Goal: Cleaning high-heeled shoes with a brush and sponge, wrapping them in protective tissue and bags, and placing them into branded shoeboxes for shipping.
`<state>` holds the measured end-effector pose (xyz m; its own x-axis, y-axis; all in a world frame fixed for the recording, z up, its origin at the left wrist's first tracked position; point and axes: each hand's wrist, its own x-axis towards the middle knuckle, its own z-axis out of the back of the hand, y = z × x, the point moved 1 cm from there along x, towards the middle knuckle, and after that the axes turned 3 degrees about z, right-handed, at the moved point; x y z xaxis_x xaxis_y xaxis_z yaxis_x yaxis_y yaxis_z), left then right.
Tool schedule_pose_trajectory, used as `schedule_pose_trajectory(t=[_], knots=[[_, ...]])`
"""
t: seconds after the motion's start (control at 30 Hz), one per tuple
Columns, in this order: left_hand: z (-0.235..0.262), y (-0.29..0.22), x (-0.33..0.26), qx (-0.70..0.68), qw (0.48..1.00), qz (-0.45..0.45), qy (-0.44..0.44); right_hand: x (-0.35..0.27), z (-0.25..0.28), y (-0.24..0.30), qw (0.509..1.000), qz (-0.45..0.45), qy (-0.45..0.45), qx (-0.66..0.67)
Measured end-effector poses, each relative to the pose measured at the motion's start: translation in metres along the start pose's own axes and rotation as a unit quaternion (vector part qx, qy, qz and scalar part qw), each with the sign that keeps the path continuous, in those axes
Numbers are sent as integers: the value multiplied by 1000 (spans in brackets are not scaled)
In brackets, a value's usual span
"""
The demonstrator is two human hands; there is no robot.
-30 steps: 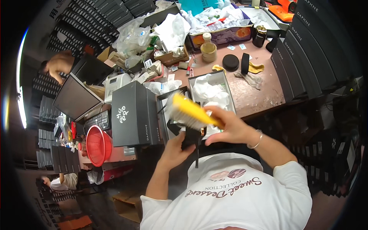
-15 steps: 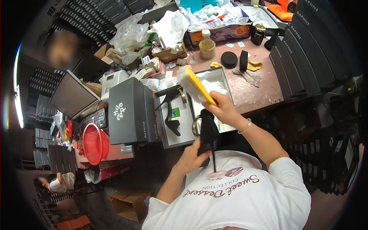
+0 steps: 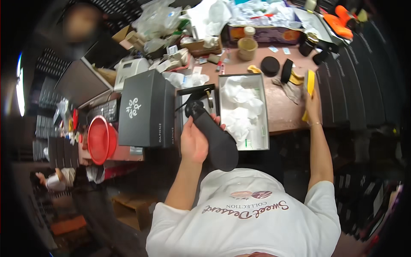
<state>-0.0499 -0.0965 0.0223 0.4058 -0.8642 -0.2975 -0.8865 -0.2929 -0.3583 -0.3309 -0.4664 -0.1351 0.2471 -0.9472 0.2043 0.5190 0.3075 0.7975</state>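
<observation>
A black high-heeled shoe [image 3: 219, 145] rests in my left hand [image 3: 195, 139], its dark sole facing up and the heel end toward the table. My fingers are wrapped round it near the heel. Out at the right side of the table, my right hand [image 3: 314, 108] grips a yellow-handled brush [image 3: 310, 81], held upright on edge. Between my hands lies an open shoe box [image 3: 264, 107] with crumpled white tissue paper [image 3: 243, 107] inside. Left of it is a dark box part [image 3: 217, 97] with another black shoe in it, partly hidden behind the held shoe.
A closed dark shoe box [image 3: 143, 107] stands on the left, beside a red plastic basket [image 3: 102, 139]. Tape rolls [image 3: 247, 49], a round black pad [image 3: 270, 66] and a grey cloth [image 3: 291, 93] lie toward the back. Dark boxes [image 3: 355, 81] are stacked at right.
My right hand has carried the brush away from the shoe to the table's right side. My left hand has raised the shoe and turned its sole upward over the box part.
</observation>
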Motion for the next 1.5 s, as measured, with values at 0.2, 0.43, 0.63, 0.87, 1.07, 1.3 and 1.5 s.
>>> schedule_pose_trajectory(t=[0.2, 0.43, 0.63, 0.87, 1.07, 1.3, 1.5], knots=[[-7, -4, 17, -11, 997, -22, -80, 23, -18, 34, 991, 71, -8, -114], [-3, 41, -14, 16, 985, 132, -105, 87, -85, 48, 993, -18, 42, -106], [8, 45, -13, 225, 944, 221, 101, 92, -83, 68, 989, 119, -59, -63], [-10, 33, 24, 146, 982, 73, 94, 82, -118, 112, 923, 320, 50, -207], [-34, 6, 63, 108, 994, -24, 26, 92, -124, 111, 945, 251, 126, -166], [1, 17, 56, 56, 998, -5, 18, -143, -20, 270, 849, 470, 201, 131], [18, 63, 15, 53, 998, -4, -22, -160, -48, 303, 889, 426, 101, 133]])
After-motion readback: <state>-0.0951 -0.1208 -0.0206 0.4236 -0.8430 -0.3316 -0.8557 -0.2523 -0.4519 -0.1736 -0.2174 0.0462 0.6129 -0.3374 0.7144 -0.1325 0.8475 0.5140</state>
